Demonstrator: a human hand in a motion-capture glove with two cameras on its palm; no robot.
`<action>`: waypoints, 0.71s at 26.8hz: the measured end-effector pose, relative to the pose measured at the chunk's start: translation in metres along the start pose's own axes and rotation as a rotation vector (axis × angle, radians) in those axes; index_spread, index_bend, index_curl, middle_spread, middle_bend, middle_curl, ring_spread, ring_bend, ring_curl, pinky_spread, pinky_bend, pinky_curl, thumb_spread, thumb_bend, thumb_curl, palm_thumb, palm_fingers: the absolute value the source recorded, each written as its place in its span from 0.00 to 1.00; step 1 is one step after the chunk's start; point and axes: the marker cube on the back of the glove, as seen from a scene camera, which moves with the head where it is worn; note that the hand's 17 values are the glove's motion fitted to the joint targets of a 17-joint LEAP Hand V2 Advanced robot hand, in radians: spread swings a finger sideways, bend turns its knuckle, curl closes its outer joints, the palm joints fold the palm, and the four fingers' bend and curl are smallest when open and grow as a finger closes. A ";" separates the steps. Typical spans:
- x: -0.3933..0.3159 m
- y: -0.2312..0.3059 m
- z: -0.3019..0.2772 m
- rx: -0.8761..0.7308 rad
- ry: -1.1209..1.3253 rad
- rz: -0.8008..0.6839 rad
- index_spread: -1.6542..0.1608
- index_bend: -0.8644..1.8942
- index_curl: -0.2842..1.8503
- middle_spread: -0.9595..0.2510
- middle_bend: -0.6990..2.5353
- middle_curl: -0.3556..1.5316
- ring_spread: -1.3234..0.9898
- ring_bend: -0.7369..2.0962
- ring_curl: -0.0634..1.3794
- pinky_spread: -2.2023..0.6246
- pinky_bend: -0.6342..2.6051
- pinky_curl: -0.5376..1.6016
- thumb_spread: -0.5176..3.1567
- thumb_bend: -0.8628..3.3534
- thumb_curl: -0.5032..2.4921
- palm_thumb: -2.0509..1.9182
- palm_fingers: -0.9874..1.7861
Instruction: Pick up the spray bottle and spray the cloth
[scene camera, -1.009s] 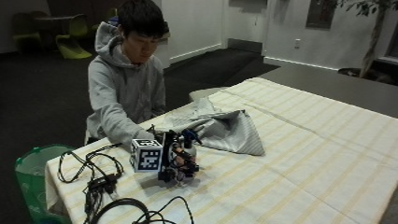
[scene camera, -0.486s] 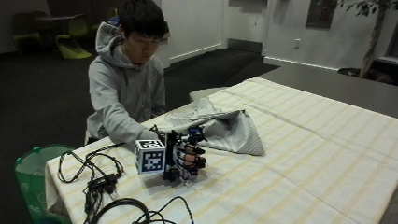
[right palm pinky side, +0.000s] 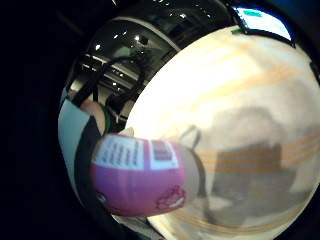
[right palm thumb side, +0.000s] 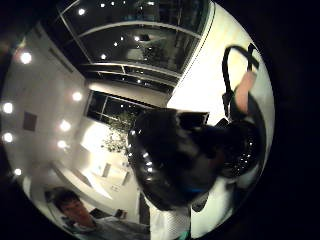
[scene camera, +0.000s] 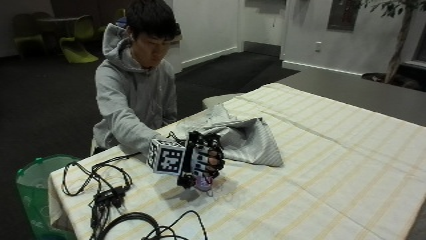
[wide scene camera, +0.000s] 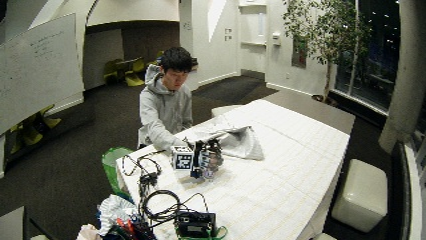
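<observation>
Spray bottle (scene camera: 202, 182) stands on the desk (scene camera: 333, 165), near its front-left part, w/ the gloved right hand (scene camera: 203, 160) wrapped around it from above; fingers (scene camera: 214, 159) curl down over the bottle's upper part, so the hand is clamped on the bottle. Only a bit of the bottle's lower body shows below the glove in the outside view. Little-finger palm view shows the bottle's body (right palm pinky side: 137, 182) close up: pink, w/ a white printed label, over the pale yellow-striped cloth covering the desk (right palm pinky side: 240, 125). Thumb-side palm view is mostly filled by a dark rounded shape (right palm thumb side: 175, 160) right against the palm; can't tell which part of the bottle it is.

Cloth (scene camera: 246, 137), grey and crumpled, lies on the desk just behind the hand, toward the person (scene camera: 136, 85), apart from the bottle. Person sits at the desk's near-left corner in a grey hoodie, arm reaching fwd. Black cables (scene camera: 100, 185) lie on the desk left of the hand. Green bin (scene camera: 33, 185) stands on the floor beside the desk corner.
</observation>
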 end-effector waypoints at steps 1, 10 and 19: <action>-0.002 -0.002 0.001 -0.008 0.014 -0.014 0.81 0.45 0.30 0.72 0.33 0.43 0.51 0.45 0.29 0.76 0.30 0.39 0.31 0.21 0.34 0.77 0.81; -0.039 -0.002 0.014 -0.180 0.133 -0.113 0.84 0.46 0.33 0.73 0.35 0.44 0.51 0.46 0.32 0.73 0.31 0.41 0.24 0.20 0.37 0.77 0.85; -0.132 0.016 0.018 -0.506 0.408 -0.277 0.85 0.47 0.35 0.74 0.37 0.45 0.52 0.47 0.34 0.72 0.31 0.42 0.20 0.20 0.38 0.77 0.86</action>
